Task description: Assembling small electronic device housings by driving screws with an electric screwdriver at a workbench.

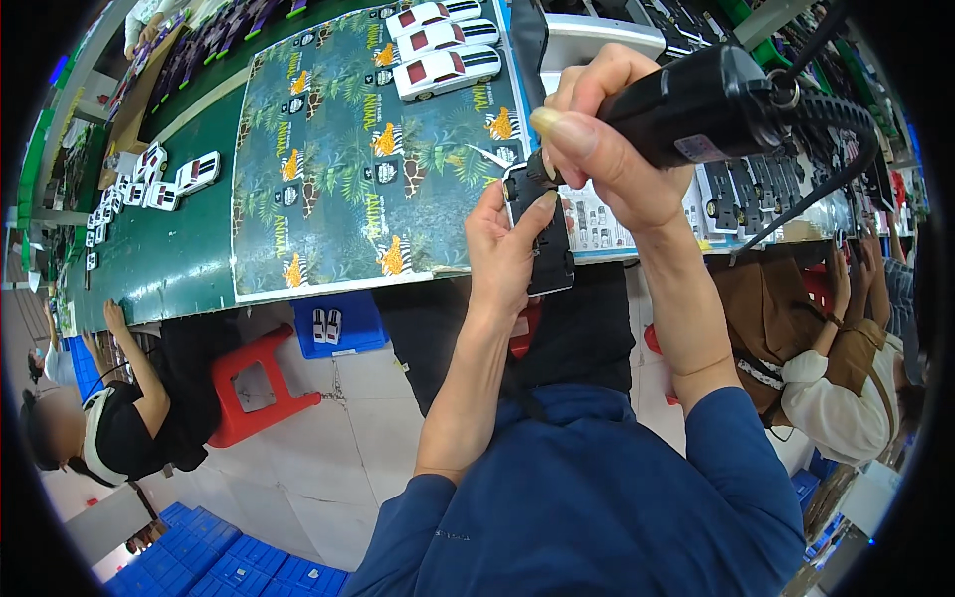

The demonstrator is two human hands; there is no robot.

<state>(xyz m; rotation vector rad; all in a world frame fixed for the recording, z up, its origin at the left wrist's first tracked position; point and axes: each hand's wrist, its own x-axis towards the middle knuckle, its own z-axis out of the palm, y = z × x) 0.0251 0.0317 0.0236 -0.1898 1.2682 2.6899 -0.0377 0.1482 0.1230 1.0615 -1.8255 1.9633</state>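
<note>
My left hand (494,247) grips a toy car (550,251) with its black underside facing up, at the near edge of the bench. A black electric screwdriver (686,111) is wrapped in the fingers of my right hand (627,164), tilted so its tip end points down at the car's far end. My hand and the tool partly hide the tip, so contact with a screw cannot be made out. Beyond my left hand, several finished-looking white toy cars (448,72) with red windows and black stripes stand in a row on a printed animal-pattern mat (333,199).
More white cars (196,174) lie on the green bench at left. Black car bases (741,194) line the right side, near the screwdriver's cable (846,184). A blue bin (341,325) and red stool (254,388) stand below. Co-workers sit at both sides.
</note>
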